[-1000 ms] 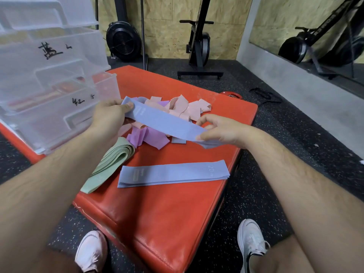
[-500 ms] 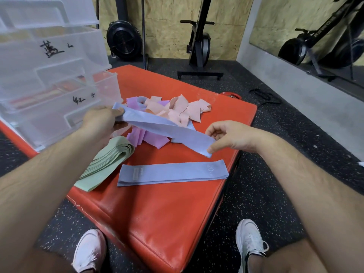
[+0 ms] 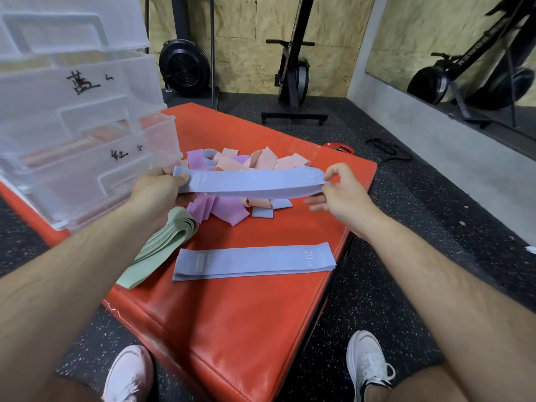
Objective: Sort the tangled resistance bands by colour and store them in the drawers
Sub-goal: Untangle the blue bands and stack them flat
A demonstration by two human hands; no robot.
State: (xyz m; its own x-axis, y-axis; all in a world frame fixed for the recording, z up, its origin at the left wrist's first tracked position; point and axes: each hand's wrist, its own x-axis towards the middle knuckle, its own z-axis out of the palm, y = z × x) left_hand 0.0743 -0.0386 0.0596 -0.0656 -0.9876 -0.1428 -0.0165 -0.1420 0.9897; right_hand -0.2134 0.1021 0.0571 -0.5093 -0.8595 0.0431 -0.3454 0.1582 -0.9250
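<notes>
A blue resistance band (image 3: 252, 182) is stretched level between my hands above the pile. My left hand (image 3: 158, 188) grips its left end; my right hand (image 3: 342, 195) pinches its right end between thumb and forefinger. Below it lies a tangled pile of pink and purple bands (image 3: 232, 210) with a small blue piece. A flat stack of blue bands (image 3: 255, 261) marked 20 LB lies nearer me. Folded green bands (image 3: 162, 242) rest to its left. The clear plastic drawer unit (image 3: 72, 132) stands at the left, its lower drawer pulled partly out.
Everything sits on a red padded box (image 3: 232, 329) on a dark speckled floor. Exercise machines (image 3: 293, 71) stand by the back wall. A mirror (image 3: 464, 53) fills the right wall. My white shoes (image 3: 368, 369) are by the box's near corner.
The blue band went from slanting down to the right to level and pulled out longer. My right hand rose and moved right with its end; my left hand kept its grip.
</notes>
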